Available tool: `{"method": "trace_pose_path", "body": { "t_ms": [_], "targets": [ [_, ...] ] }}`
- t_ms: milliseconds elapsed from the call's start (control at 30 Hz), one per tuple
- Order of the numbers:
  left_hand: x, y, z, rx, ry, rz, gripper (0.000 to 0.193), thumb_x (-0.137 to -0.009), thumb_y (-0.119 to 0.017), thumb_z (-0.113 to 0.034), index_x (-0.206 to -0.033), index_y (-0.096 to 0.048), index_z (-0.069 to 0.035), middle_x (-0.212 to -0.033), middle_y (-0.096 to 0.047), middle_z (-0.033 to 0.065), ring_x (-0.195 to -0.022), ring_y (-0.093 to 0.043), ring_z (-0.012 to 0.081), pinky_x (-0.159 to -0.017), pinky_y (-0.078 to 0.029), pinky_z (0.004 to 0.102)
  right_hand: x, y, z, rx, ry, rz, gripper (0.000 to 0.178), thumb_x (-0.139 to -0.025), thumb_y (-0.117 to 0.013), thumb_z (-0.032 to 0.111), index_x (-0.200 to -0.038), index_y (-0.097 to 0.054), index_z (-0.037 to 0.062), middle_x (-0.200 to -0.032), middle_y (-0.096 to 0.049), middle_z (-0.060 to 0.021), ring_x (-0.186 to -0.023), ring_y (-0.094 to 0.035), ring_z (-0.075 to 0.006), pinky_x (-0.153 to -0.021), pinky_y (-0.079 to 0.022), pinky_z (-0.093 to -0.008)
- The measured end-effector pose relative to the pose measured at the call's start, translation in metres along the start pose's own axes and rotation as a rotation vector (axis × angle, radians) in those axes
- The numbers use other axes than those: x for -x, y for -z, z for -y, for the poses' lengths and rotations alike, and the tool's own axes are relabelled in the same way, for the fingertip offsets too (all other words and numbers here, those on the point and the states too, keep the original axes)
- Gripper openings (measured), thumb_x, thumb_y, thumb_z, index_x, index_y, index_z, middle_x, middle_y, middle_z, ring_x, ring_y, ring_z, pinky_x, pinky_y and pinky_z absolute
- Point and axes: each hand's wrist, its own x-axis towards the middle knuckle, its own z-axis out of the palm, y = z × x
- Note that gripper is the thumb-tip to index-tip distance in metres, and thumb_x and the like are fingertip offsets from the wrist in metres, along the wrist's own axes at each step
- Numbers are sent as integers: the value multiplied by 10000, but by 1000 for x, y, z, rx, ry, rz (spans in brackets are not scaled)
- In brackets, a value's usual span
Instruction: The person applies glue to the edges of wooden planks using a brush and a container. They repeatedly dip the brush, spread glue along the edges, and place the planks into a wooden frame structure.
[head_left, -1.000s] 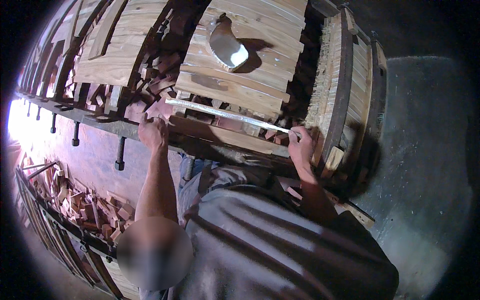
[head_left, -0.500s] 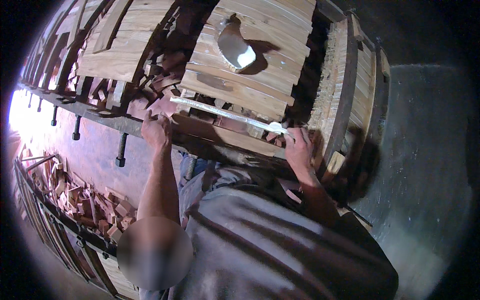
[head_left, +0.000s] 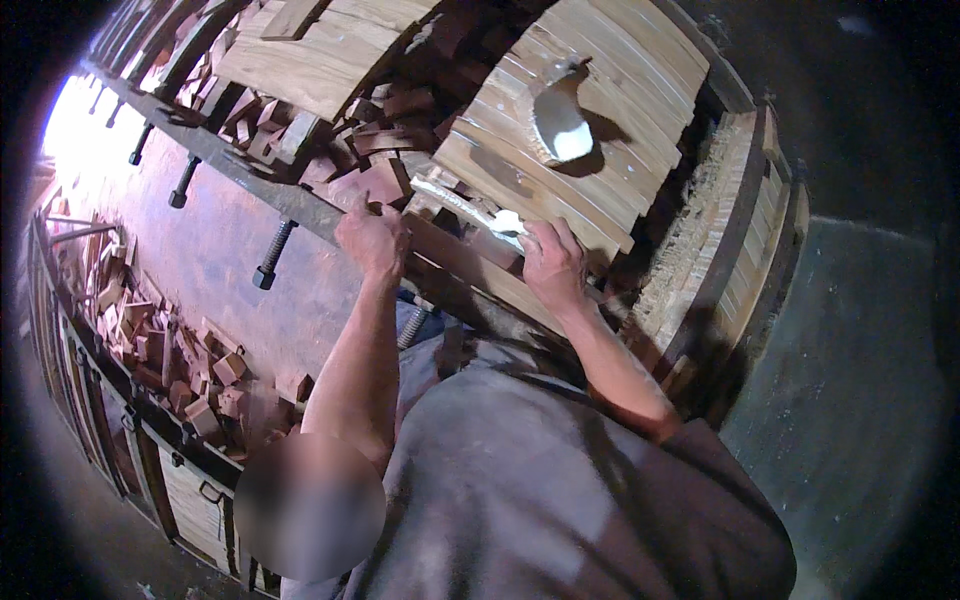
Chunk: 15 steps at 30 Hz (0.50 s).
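Observation:
My left hand (head_left: 373,238) is closed in a fist at the left end of a brown plank (head_left: 470,258); whatever its fingers grip is hidden. Pinched in my right hand (head_left: 553,264) is a small pale spreader (head_left: 509,222) covered in white glue, its shape mostly hidden by my fingers. It touches a narrow wooden strip (head_left: 447,200) with a white coat along its top. Beyond the strip lies a panel of joined wooden slats (head_left: 620,75). A curved cut-open container (head_left: 562,115) with white glue inside rests on that panel.
Several long clamp screws (head_left: 272,255) hang from a metal beam (head_left: 235,165) at the left. Loose wood blocks (head_left: 395,105) fill the gap between the two panels. More offcuts (head_left: 200,375) lie in a rack at lower left. A stack of slats (head_left: 700,235) stands at the right.
My right hand has slid left along the strip, bringing the white blob nearer my left hand. The view has shifted, so the bench appears farther right and more tilted.

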Motion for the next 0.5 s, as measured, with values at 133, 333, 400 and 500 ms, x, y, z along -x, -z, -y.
{"method": "trace_pose_path", "body": {
  "t_ms": [133,333,400,500],
  "targets": [
    [2,6,-9,-26,-31,-37,296,-703,-620,-156,-958,-693,-26,-768,-665,219,-766,-653,392,-762,-507,447,-23,-25,13,-25,95,-11,169,-794,-677,46,-955,-635,74,-879,-601,-140,-779,-611,-366,-648,-489,-439],
    [-1,6,-3,-40,-106,-25,310,-670,-631,-142,-957,-662,-31,-759,-650,200,-769,-627,387,-775,-474,462,-54,-69,31,-41,198,-24,194,-777,-691,39,-957,-632,78,-872,-597,-134,-798,-607,-357,-649,-485,-437],
    [0,11,-4,-60,-113,29,442,-707,-640,-161,-1128,-671,-31,-827,-668,223,-814,-644,389,-787,-496,456,-64,-80,36,-58,205,-19,198,-784,-682,35,-971,-632,76,-879,-597,-139,-807,-605,-358,-665,-485,-437],
    [1,18,-7,-29,-128,31,439,-700,-627,-147,-1118,-671,-19,-821,-672,214,-815,-641,384,-794,-488,446,-79,-97,41,-91,196,-25,194,-797,-667,29,-982,-631,72,-887,-598,-144,-815,-604,-359,-674,-482,-436]
  ]
}}
